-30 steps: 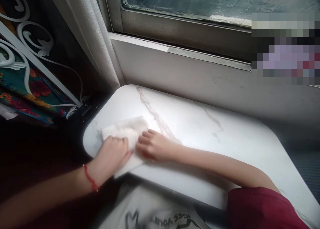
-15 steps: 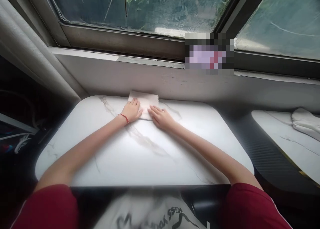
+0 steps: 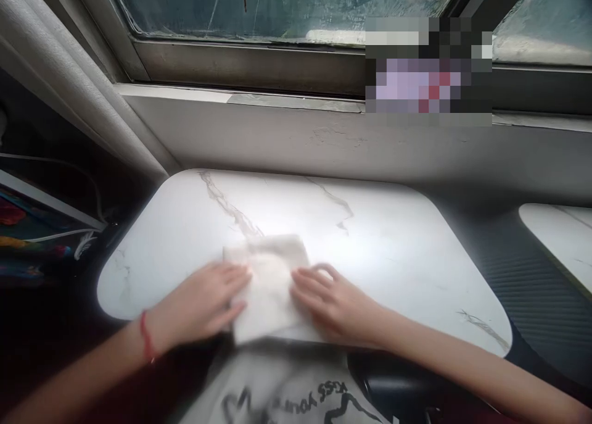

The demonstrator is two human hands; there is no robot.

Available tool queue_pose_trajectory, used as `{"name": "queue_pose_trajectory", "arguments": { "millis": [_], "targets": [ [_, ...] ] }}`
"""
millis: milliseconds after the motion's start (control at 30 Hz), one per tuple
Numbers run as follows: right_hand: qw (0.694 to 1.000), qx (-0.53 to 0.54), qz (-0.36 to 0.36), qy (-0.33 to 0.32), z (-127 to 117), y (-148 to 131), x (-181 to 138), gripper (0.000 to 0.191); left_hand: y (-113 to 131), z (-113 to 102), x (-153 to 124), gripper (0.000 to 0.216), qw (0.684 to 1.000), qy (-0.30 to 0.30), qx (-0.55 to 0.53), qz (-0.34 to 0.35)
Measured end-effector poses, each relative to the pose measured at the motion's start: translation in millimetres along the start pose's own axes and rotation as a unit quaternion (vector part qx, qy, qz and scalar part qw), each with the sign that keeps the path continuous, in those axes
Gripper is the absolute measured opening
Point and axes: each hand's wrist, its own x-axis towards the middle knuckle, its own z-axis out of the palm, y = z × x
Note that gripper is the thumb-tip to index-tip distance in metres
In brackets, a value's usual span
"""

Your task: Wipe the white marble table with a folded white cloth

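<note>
A folded white cloth (image 3: 271, 307) lies near the front edge of the white marble-patterned table (image 3: 393, 257), and its lower end reaches that edge. My left hand (image 3: 208, 300), with a red string bracelet at the wrist, rests on the cloth's left side. Its fingers are stretched out and the thumb is apart. On the right side of the cloth my right hand (image 3: 333, 300) presses with extended fingertips, one finger arched up. Both hands are somewhat blurred, and their palms are hidden.
Behind the table runs a pale wall under a window sill (image 3: 296, 103), with a pixelated patch on it. A light curtain (image 3: 83, 84) hangs at the left above cables. Another marble-patterned table (image 3: 564, 239) stands at the right, past a dark ribbed surface (image 3: 522, 300).
Both hands have drawn the cloth from the table's back edge toward me, to the front edge. The view has shifted slightly, and the grey-white item on the right table has left it.
</note>
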Motion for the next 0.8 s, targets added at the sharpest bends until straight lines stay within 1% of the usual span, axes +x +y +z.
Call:
{"name": "queue_pose_trajectory", "arguments": {
  "millis": [67, 133, 167, 233, 333, 433, 500, 567, 633, 700, 800],
  "targets": [
    [1.000, 0.015, 0.007, 0.016, -5.7, -13.0, -19.4, 0.039, 12.4, 3.4, -12.9, 0.039, 0.999, 0.014, -0.016, 0.024],
    [0.999, 0.026, 0.033, 0.028, -8.0, -17.2, -36.0, 0.040, 19.5, 6.2, -9.4, 0.041, 0.999, 0.012, -0.019, 0.038],
    [0.998, 0.029, 0.053, 0.030, -8.0, -16.7, -43.1, 0.042, 20.8, 6.5, -2.1, 0.042, 0.999, 0.007, -0.022, 0.044],
    [0.994, 0.035, 0.097, 0.032, -7.4, -12.0, -54.6, 0.047, 19.0, 4.6, 21.0, 0.042, 0.998, -0.011, -0.031, 0.061],
    [0.986, 0.044, 0.157, 0.026, -9.0, 3.6, -63.6, 0.047, 7.8, -2.4, 68.2, 0.036, 0.994, -0.038, -0.040, 0.090],
    [0.977, 0.058, 0.206, 0.008, -15.9, 33.9, -61.6, 0.044, -8.3, -8.5, 118.4, 0.028, 0.992, -0.055, -0.042, 0.103],
    [0.972, 0.061, 0.225, -0.011, -22.5, 63.4, -54.9, 0.041, -20.0, -10.1, 147.7, 0.027, 0.992, -0.064, -0.038, 0.097],
    [0.969, 0.065, 0.237, -0.030, -28.9, 97.1, -45.2, 0.037, -32.4, -9.4, 169.8, 0.030, 0.994, -0.065, -0.033, 0.079],
    [0.966, 0.083, 0.240, -0.035, -33.1, 129.7, -33.6, 0.035, -45.3, -6.3, 183.1, 0.037, 0.996, -0.055, -0.032, 0.054],
    [0.964, 0.102, 0.243, -0.027, -33.4, 156.8, -21.3, 0.034, -57.9, -0.9, 188.5, 0.045, 0.998, -0.048, -0.036, 0.032],
    [0.966, 0.094, 0.240, -0.006, -26.2, 183.8, -6.2, 0.033, -73.7, 10.7, 189.7, 0.053, 0.998, -0.032, -0.047, 0.006]
  ]
}}
